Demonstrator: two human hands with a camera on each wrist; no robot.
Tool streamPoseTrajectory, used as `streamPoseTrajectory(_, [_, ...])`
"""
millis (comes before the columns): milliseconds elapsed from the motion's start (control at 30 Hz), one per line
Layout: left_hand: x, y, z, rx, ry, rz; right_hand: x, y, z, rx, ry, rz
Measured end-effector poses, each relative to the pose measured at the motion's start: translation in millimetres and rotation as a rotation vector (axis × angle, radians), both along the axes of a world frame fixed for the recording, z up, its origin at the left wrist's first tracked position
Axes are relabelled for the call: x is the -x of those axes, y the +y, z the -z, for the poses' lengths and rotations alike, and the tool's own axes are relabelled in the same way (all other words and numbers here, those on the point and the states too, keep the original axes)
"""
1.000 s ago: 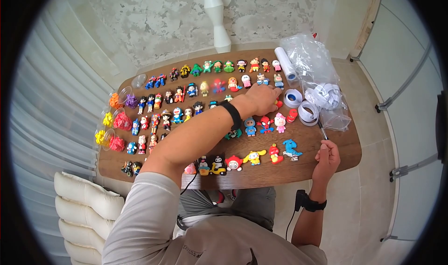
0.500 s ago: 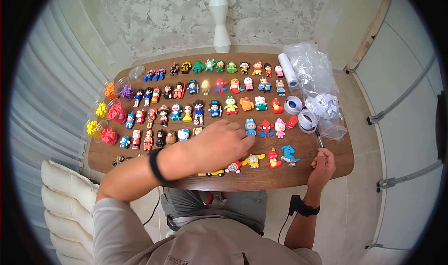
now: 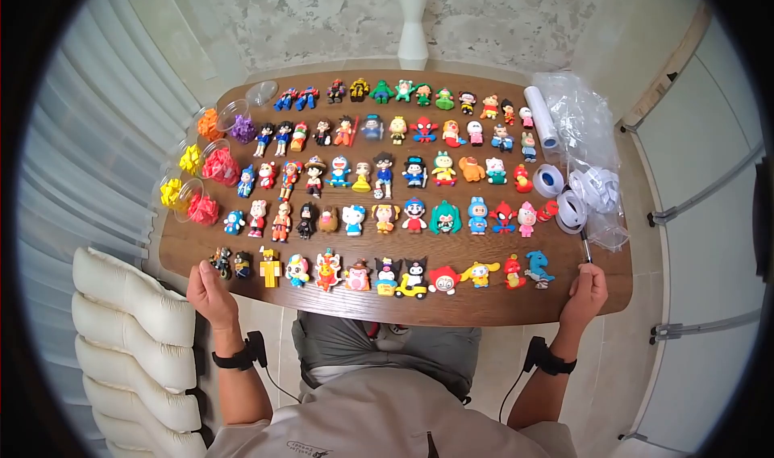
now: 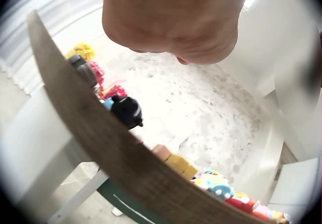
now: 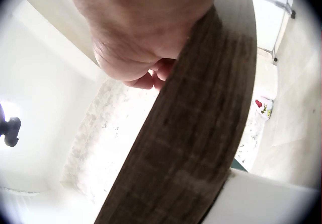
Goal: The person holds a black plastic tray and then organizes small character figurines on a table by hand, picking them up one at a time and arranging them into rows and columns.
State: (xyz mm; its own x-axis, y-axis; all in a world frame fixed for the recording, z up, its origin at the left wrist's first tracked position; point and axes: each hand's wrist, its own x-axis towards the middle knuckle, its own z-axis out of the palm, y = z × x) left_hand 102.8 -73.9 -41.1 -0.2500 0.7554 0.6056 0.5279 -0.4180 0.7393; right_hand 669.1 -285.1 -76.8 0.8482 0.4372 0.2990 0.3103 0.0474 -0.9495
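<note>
Rows of small colourful figures, such as a blue dinosaur and a gold blocky figure, lie on the brown table. At the front left edge is my left hand, its fingers relaxed, near a small dark figure. My right hand rests at the front right edge, fingers loosely curled. A dark pen lies just beyond it; whether they touch I cannot tell. In the wrist views, the left hand and right hand show mostly the palm side, with no held object visible.
Plastic cups of orange, purple, yellow and red pieces stand along the left edge. At the right are a white roll, tape rings, crumpled white strips and clear plastic bags. A cream padded seat stands at lower left.
My left hand has come back from over the figures on the right to the front left edge, uncovering the lower rows. My right hand has stayed by the pen. The head view has shifted slightly.
</note>
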Motion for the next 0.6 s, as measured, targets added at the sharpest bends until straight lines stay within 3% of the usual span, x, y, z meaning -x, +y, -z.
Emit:
streamPoseTrajectory(200, [39,25,20,-0.077,-0.091,-0.127,-2,0,4,-0.027,0.031,0.031])
streamPoseTrajectory(333, [66,47,20,-0.092,-0.322,-0.178,0,2,2,-0.076,0.034,0.039])
streamPoseTrajectory(433, [76,57,18,-0.065,-0.546,-0.170,0,0,2,-0.057,0.001,0.032])
streamPoseTrajectory(600, [82,65,26,-0.050,-0.644,-0.140,4,4,-3,-0.015,-0.063,0.063])
